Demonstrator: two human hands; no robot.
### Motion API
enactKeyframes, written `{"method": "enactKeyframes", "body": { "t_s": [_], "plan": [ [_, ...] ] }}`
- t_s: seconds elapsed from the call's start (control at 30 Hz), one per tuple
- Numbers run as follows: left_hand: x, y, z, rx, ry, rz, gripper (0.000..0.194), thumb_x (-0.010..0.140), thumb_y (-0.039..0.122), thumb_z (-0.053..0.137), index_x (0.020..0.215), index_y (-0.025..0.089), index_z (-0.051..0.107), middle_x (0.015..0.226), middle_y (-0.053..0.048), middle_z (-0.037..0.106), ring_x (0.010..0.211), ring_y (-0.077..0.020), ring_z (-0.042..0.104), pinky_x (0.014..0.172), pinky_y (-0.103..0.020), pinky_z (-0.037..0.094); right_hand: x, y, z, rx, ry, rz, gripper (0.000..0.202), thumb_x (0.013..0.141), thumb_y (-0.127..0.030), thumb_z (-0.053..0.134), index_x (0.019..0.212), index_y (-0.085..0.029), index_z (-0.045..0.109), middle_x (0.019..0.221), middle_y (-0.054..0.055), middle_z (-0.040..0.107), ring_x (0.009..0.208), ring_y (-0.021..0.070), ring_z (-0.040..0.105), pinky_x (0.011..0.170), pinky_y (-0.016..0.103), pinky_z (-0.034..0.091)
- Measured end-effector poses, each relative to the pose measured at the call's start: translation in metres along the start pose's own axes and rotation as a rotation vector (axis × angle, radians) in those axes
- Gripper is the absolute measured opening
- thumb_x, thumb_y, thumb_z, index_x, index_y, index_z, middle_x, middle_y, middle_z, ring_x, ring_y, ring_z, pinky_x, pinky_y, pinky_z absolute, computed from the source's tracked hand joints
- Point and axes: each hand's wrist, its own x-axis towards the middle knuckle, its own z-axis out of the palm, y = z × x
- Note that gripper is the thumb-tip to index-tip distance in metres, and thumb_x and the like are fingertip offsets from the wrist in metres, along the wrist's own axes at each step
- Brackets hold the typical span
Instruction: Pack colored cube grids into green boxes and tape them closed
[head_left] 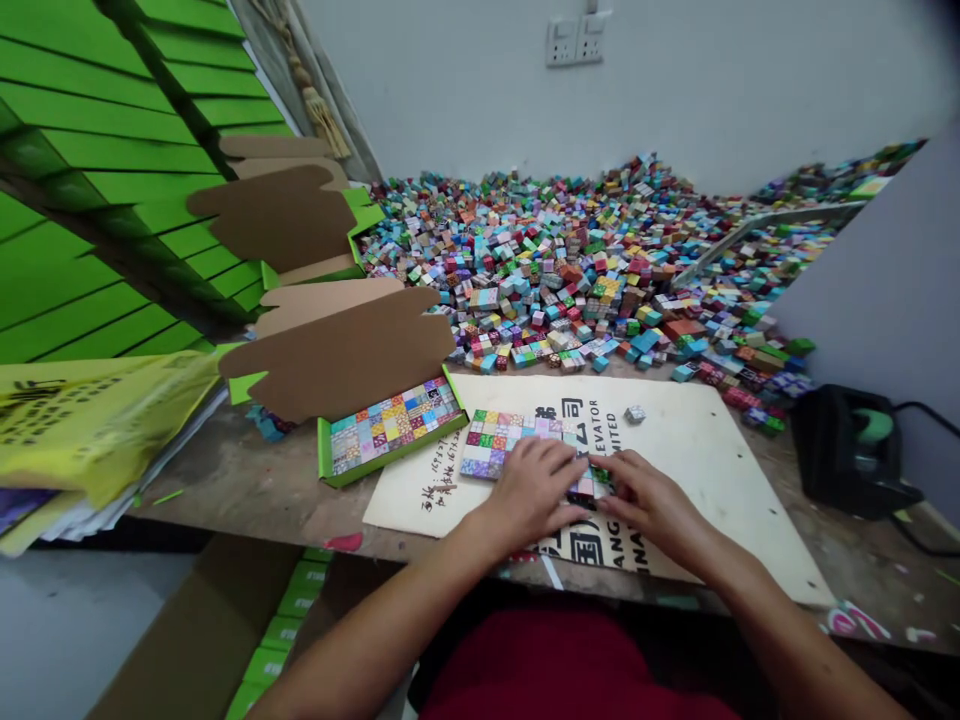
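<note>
A block of small patterned cubes (491, 440), laid in rows, rests on a cream cardboard sheet (705, 480) with printed black characters. My left hand (534, 485) lies over the middle of the rows, its fingers closed along the cubes. At the right end of the rows, my right hand (646, 497) has its fingers bent against the last cubes. A single loose cube (634, 414) sits on the sheet beyond my right hand. To the left, an open green box (397, 428) holds a flat layer of similar cubes.
A large heap of colourful cubes (555, 260) lies against the wall. Stacked green boxes (75, 190) and a yellow bag (97, 420) are at the left. A second open box (281, 220) stands behind the first. A black tape dispenser (847, 450) is at the right.
</note>
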Motion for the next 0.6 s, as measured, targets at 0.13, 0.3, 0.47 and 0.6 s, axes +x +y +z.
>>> {"method": "enactKeyframes", "body": {
  "t_s": [0.13,0.3,0.47,0.6],
  "plan": [
    [-0.026,0.020,-0.001,-0.047,0.040,0.019,0.032,0.090,0.036,0.050,0.117,0.019,0.053,0.118,-0.007,0.057,0.110,-0.0239,0.049,0.093,-0.041,0.038,-0.003,0.005,-0.001,0.199,-0.016,0.092,0.053,0.077,-0.025,0.056,0.129,-0.024,0.043,0.101,0.005,0.050,0.069,0.0138,0.054,0.064,0.031,0.049],
    [-0.039,0.023,-0.006,-0.055,0.086,0.027,0.024,0.092,0.027,0.045,0.111,0.017,0.056,0.110,-0.005,0.061,0.106,-0.0206,0.051,0.091,-0.038,0.040,-0.008,0.013,-0.006,0.403,-0.025,0.194,0.059,0.076,-0.030,0.057,0.131,-0.026,0.036,0.110,0.006,0.048,0.070,0.0135,0.055,0.061,0.030,0.050],
    [-0.021,0.018,0.000,-0.018,0.080,0.031,0.032,0.090,0.029,0.050,0.120,0.020,0.052,0.123,-0.006,0.057,0.115,-0.0232,0.047,0.094,-0.040,0.039,-0.003,0.012,-0.007,0.140,-0.070,0.085,0.051,0.076,-0.032,0.061,0.126,-0.026,0.047,0.103,0.005,0.051,0.074,0.0158,0.055,0.067,0.032,0.049],
    [-0.014,0.017,0.009,-0.014,0.087,0.012,0.031,0.090,0.026,0.048,0.120,0.019,0.052,0.124,-0.005,0.057,0.116,-0.0236,0.047,0.095,-0.041,0.039,0.003,0.007,-0.004,-0.033,-0.042,0.006,0.045,0.079,-0.031,0.059,0.123,-0.027,0.051,0.104,0.005,0.052,0.079,0.0171,0.055,0.072,0.032,0.047]
  ]
}}
